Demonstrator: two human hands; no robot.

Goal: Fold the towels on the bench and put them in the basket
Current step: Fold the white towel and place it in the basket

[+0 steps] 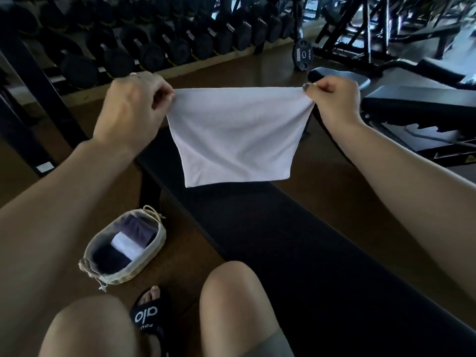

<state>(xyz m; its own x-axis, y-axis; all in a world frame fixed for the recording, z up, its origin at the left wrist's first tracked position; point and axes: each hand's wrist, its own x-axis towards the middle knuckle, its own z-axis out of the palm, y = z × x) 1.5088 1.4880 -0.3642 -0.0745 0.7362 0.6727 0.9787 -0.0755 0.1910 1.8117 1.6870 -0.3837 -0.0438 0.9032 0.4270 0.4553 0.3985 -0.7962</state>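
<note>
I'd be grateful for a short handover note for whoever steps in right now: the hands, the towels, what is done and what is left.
Left hand and right hand each pinch a top corner of the white towel, held spread in the air above the black bench.
The basket stands on the floor left of the bench, with folded dark and white towels inside.
Left: fold this towel and put it in the basket.

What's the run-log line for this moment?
left hand: pinching corner | right hand: pinching corner | white towel: spread above bench | basket: folded towels inside
</note>
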